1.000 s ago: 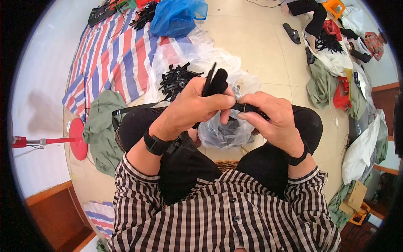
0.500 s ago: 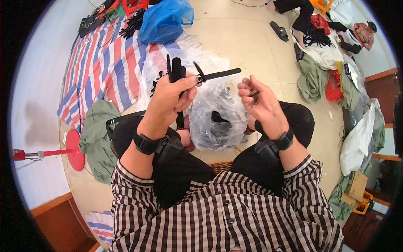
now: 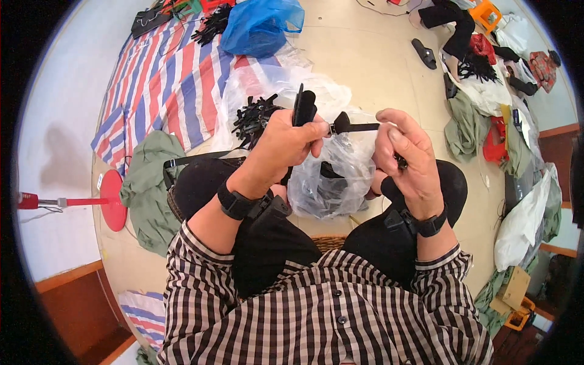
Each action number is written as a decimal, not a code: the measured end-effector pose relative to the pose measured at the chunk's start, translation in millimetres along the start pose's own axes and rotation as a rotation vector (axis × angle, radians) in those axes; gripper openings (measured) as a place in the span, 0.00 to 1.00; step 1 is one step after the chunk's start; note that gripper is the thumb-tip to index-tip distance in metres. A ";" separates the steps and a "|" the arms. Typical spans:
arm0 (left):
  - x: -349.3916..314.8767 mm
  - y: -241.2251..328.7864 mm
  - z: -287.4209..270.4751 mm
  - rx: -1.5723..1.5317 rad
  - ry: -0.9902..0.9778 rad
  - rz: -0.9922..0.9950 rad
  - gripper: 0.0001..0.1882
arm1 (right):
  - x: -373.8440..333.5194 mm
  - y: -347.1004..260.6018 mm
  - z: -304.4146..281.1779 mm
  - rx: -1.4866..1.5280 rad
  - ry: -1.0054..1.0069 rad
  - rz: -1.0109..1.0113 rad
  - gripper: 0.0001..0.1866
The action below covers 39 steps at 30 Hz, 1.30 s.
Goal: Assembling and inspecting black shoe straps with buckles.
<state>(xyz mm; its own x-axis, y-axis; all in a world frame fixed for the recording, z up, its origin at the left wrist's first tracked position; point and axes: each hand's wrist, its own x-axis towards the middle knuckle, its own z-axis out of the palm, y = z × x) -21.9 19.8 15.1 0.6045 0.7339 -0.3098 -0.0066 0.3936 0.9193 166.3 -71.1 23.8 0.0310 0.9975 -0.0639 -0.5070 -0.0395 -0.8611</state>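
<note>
My left hand point(image 3: 281, 146) is closed around a bundle of black strap pieces point(image 3: 304, 108), whose flat ends stick up above the fist. From its thumb and finger a thin black buckled strap point(image 3: 363, 128) stretches to the right, with a small metal buckle point(image 3: 332, 128) close to the thumb. My right hand point(image 3: 415, 159) pinches the far end of that strap. Small dark bits point(image 3: 400, 162) show in its curled fingers, too small to name. Below both hands, a clear plastic bag point(image 3: 334, 198) with dark contents stands between my legs.
A heap of black straps point(image 3: 254, 120) lies on clear plastic sheeting just left. Beyond are a striped tarp point(image 3: 164, 79) and a blue bag point(image 3: 261, 27). Green cloth point(image 3: 152, 194) and a red round stand base point(image 3: 114, 201) lie at left. Another person point(image 3: 453, 27) sits far right.
My right hand has come up to the strap's free end and closed on it. The view has shifted, and more of the black strap heap now shows beside my left hand.
</note>
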 end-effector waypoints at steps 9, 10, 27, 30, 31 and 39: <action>-7.1 1.5 6.9 0.032 -0.069 -0.046 0.06 | -4.4 1.3 4.5 -0.312 -0.032 0.040 0.15; -7.9 0.7 7.4 0.031 -0.069 -0.049 0.06 | -5.1 2.9 9.0 -0.517 -0.030 -0.004 0.17; -13.5 -1.1 8.6 -0.096 -0.196 -0.058 0.06 | -8.0 4.7 10.9 -0.767 -0.048 -0.125 0.12; -13.4 0.3 8.4 -0.065 -0.220 -0.064 0.06 | -8.5 7.7 8.1 -0.701 -0.050 -0.082 0.12; -13.3 -0.6 8.2 -0.066 -0.220 -0.065 0.06 | -8.6 8.2 8.1 -0.663 -0.052 -0.081 0.12; -17.4 1.0 11.6 -0.079 -0.238 -0.079 0.07 | -11.3 5.4 6.4 -1.073 -0.136 -0.207 0.15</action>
<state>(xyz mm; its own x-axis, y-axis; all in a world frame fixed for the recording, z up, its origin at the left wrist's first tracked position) -23.2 1.0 24.2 0.7756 0.5524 -0.3053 -0.0087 0.4930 0.8700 157.7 -82.2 23.0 -0.1000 0.9862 0.1316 0.5113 0.1644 -0.8435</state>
